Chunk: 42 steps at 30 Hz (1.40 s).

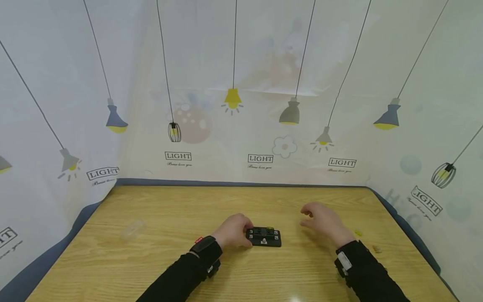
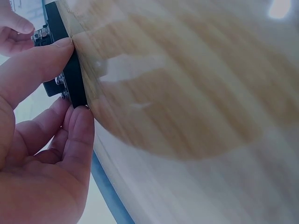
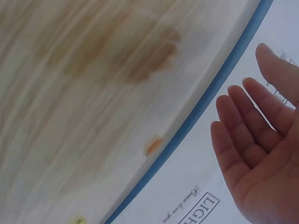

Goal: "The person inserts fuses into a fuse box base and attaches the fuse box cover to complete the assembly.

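Observation:
A black rectangular block with metal screw terminals (image 1: 263, 242) lies on the wooden table, a small brass-coloured piece at its back edge. My left hand (image 1: 233, 231) grips the block's left end. In the left wrist view, the thumb rests along one long edge of the black base (image 2: 77, 84), while the fingertips hold it near its lower end. My right hand (image 1: 325, 221) is off to the right of the block, apart from it. Its fingers are relaxed and slightly bent, and the palm (image 3: 266, 172) seen in the right wrist view is bare.
A clear plastic box (image 1: 133, 230) sits on the left of the table (image 1: 170, 209). Over on the right lie a small yellow item (image 1: 357, 232) and a small orange-brown item (image 1: 376, 248). Sheets printed with lamps (image 1: 234, 138) stand around the table's back and sides.

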Each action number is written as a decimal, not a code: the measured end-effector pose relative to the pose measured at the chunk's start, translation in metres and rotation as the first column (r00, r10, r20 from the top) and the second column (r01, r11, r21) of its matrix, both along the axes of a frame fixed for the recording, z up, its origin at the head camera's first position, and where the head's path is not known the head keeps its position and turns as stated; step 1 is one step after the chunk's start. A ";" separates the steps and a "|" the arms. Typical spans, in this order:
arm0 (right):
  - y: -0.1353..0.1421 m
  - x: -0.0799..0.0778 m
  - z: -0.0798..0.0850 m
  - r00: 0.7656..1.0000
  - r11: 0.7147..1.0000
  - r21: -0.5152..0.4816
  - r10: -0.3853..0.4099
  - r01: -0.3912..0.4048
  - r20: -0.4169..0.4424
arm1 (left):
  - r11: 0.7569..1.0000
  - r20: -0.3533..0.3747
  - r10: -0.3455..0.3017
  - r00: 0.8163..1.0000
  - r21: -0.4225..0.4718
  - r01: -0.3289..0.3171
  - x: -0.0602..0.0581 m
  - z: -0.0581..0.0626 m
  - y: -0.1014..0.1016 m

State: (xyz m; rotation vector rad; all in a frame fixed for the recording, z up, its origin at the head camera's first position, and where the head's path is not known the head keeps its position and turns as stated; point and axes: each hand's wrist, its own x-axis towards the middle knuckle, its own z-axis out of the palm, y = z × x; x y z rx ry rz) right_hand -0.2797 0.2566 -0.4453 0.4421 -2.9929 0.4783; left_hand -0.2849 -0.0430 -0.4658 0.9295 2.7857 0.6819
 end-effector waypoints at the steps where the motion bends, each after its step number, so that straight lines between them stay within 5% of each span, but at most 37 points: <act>1: 0.003 0.000 0.000 1.000 1.000 0.001 -0.009 0.009 0.004 | 1.000 0.000 0.001 1.000 0.000 -0.001 0.000 0.000 0.000; 15: 0.031 -0.003 0.002 0.992 0.993 0.006 -0.118 0.118 0.036 | 1.000 0.001 -0.003 1.000 0.014 0.003 0.001 0.000 0.000; 29: 0.050 -0.015 -0.004 0.961 0.961 0.079 -0.269 0.264 0.069 | 1.000 0.006 0.016 1.000 0.009 -0.016 0.002 0.002 0.000; 42: 0.056 -0.022 -0.011 0.951 0.949 0.119 -0.301 0.292 0.072 | 1.000 0.009 0.014 1.000 0.011 -0.014 0.003 0.004 0.000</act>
